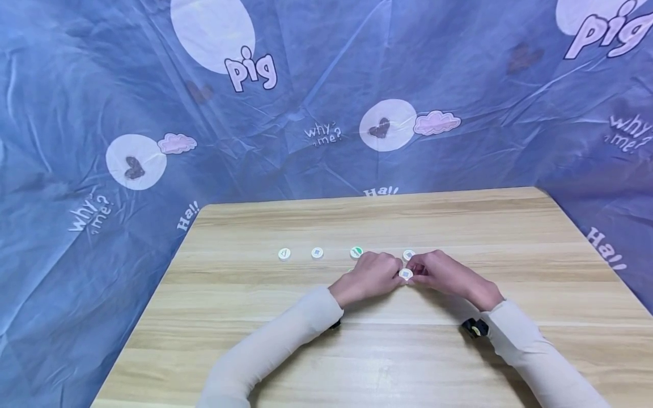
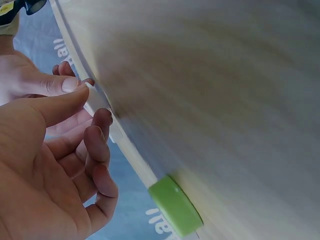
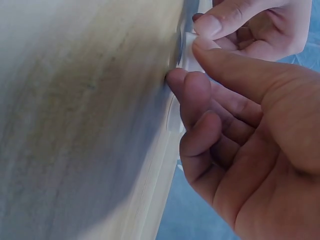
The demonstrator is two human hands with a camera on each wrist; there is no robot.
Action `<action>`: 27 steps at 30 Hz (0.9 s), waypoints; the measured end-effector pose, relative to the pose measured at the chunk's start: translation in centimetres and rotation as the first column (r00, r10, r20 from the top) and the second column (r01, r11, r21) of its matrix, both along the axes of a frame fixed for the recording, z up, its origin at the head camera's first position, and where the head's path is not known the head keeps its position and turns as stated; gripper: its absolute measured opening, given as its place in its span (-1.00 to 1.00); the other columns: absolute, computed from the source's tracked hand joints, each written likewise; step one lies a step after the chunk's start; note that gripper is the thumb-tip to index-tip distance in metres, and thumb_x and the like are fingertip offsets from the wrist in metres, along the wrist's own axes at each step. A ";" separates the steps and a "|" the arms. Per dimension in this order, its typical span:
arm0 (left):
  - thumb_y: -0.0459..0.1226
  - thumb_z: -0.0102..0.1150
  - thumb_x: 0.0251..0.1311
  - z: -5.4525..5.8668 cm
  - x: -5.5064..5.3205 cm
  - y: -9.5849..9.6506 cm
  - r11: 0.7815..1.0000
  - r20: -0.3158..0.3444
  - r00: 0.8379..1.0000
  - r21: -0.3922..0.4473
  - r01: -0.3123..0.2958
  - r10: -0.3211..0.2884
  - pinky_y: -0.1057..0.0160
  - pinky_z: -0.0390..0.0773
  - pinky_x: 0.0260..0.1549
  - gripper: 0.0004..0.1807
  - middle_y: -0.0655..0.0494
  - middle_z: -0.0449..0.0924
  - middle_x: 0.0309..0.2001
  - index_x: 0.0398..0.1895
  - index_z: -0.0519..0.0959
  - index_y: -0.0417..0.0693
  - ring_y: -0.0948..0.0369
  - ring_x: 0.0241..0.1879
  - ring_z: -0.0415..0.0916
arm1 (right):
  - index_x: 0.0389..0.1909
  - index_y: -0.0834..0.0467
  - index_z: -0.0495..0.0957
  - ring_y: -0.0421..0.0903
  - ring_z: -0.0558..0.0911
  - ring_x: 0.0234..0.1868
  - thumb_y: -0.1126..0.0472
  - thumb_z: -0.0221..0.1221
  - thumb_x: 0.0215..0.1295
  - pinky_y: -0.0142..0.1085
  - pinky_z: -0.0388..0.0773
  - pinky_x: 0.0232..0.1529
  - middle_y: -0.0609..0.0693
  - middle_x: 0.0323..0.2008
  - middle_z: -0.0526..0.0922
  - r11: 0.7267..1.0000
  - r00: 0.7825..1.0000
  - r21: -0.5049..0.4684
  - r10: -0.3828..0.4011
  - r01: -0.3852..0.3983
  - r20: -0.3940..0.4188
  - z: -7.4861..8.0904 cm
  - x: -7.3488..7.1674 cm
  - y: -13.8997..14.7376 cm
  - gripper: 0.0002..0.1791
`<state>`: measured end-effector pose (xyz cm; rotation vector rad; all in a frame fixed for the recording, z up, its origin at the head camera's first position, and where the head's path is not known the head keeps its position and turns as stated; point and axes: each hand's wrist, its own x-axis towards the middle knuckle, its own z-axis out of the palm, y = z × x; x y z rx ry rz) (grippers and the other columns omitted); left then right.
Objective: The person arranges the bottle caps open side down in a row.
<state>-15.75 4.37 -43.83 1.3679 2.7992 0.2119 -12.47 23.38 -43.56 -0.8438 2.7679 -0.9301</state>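
Note:
A small round white disc with a bluish square mark [image 1: 406, 274] is held between both hands, low over the wooden table. My left hand [image 1: 374, 273] pinches its left edge, the other fingers curled. From the other side my right hand [image 1: 442, 273] pinches the same disc. The left wrist view shows the white disc [image 2: 93, 100] edge-on between the thumbs, as does the right wrist view, where the disc [image 3: 190, 52] is partly covered by fingers. Just behind the hands lies another white disc [image 1: 409, 255]. A green-and-white disc [image 1: 356, 252] sits beyond the left hand.
Two more white discs, one with a yellowish mark [image 1: 284, 254] and one with a bluish mark [image 1: 317, 253], continue the row leftward. A green-sided disc [image 2: 175, 206] stands near the left hand. Blue printed cloth [image 1: 306, 164] hangs behind the wooden table [image 1: 357, 362].

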 end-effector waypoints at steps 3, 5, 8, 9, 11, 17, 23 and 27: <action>0.01 0.14 0.25 0.0 0.1 0.4 1.000 -0.014 1.000 -0.019 -0.001 0.001 0.37 0.29 -0.69 -0.64 0.31 0.37 -0.65 -0.67 0.39 0.16 0.35 -0.66 0.30 | -0.32 0.23 0.61 -0.34 0.47 -0.53 0.31 0.31 0.13 -0.41 0.48 -0.50 -0.16 -0.53 0.58 1.000 1.000 0.012 -0.001 0.001 0.002 0.1 0.0 0.1 -0.88; 0.00 0.14 0.25 0.0 0.2 0.5 1.000 -0.021 1.000 -0.024 -0.007 0.006 0.36 0.29 -0.69 -0.64 0.30 0.37 -0.65 -0.67 0.39 0.15 0.34 -0.66 0.32 | -0.32 0.23 0.61 -0.35 0.45 -0.54 0.31 0.31 0.13 -0.42 0.46 -0.52 -0.16 -0.54 0.57 1.000 1.000 0.014 0.005 -0.005 0.002 0.2 0.1 0.2 -0.89; 0.00 0.14 0.25 0.0 0.2 0.7 1.000 -0.034 0.999 -0.029 -0.010 0.009 0.36 0.30 -0.69 -0.64 0.31 0.37 -0.65 -0.66 0.39 0.15 0.34 -0.66 0.33 | -0.34 0.22 0.61 -0.35 0.43 -0.55 0.31 0.32 0.13 -0.42 0.44 -0.53 -0.17 -0.55 0.56 1.000 1.000 0.020 0.007 -0.006 -0.007 0.2 0.1 0.3 -0.89; 0.01 0.13 0.25 0.0 0.2 0.8 1.000 -0.038 0.999 -0.029 -0.010 0.009 0.36 0.30 -0.69 -0.64 0.31 0.36 -0.65 -0.66 0.39 0.15 0.34 -0.66 0.32 | -0.34 0.22 0.61 -0.35 0.43 -0.55 0.31 0.32 0.12 -0.42 0.44 -0.54 -0.17 -0.55 0.56 1.000 1.000 0.021 0.007 -0.006 -0.009 0.3 0.1 0.3 -0.90; 0.02 0.14 0.24 0.0 0.3 0.9 1.000 -0.039 0.999 -0.030 -0.010 0.009 0.37 0.29 -0.68 -0.65 0.31 0.36 -0.65 -0.66 0.40 0.15 0.34 -0.66 0.32 | -0.34 0.23 0.61 -0.35 0.44 -0.55 0.32 0.31 0.12 -0.42 0.45 -0.53 -0.17 -0.55 0.56 1.000 1.000 0.025 0.002 -0.002 -0.013 0.2 0.1 0.4 -0.90; -0.02 0.11 0.27 -0.1 0.3 1.2 1.000 -0.018 1.000 -0.011 -0.004 0.003 0.38 0.30 -0.69 -0.66 0.31 0.36 -0.67 -0.66 0.40 0.17 0.35 -0.68 0.30 | -0.33 0.22 0.62 -0.31 0.46 -0.55 0.38 0.29 0.11 -0.42 0.46 -0.51 -0.15 -0.54 0.57 1.000 1.000 0.028 -0.010 0.010 -0.013 0.1 0.1 0.8 -0.90; -0.07 0.03 0.33 0.0 0.5 1.2 1.000 0.006 1.000 -0.007 0.001 -0.001 0.38 0.30 -0.71 -0.64 0.28 0.35 -0.69 -0.67 0.40 0.16 0.35 -0.70 0.29 | -0.31 0.24 0.63 -0.32 0.49 -0.52 0.41 0.29 0.09 -0.41 0.50 -0.48 -0.15 -0.51 0.60 1.000 0.999 0.022 0.008 -0.008 -0.038 0.0 0.2 1.0 -0.88; -0.09 0.03 0.33 -0.1 0.5 1.2 1.000 0.011 1.000 -0.013 0.004 -0.004 0.38 0.30 -0.70 -0.68 0.29 0.36 -0.68 -0.63 0.43 0.17 0.35 -0.68 0.30 | -0.29 0.24 0.63 -0.31 0.48 -0.53 0.41 0.29 0.09 -0.41 0.49 -0.49 -0.15 -0.52 0.59 1.000 1.000 0.030 -0.003 0.004 -0.022 0.1 0.2 1.0 -0.85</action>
